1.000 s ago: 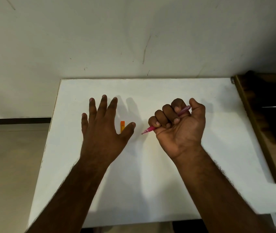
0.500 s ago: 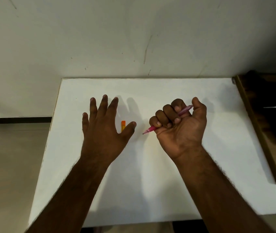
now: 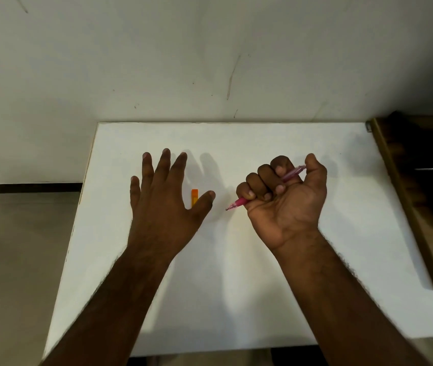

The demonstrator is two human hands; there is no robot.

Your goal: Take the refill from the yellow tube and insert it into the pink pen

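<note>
I see right hand (image 3: 286, 204) fisted, grip wrapped round pink pen (image 3: 239, 202); left hand (image 3: 166, 207) spread flat above desk (image 3: 262, 286), yellow tube (image 3: 194, 197) beside thumb.

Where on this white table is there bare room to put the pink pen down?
Bare table between the forearms, and right of the right hand holding the pink pen. Crowded: the left hand over the yellow tube.

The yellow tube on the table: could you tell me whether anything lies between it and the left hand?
Nothing visible does. The yellow tube lies on the white table in the gap between the left hand's forefinger and thumb, its near end hidden under the hand. The right hand grips the pink pen.
</note>
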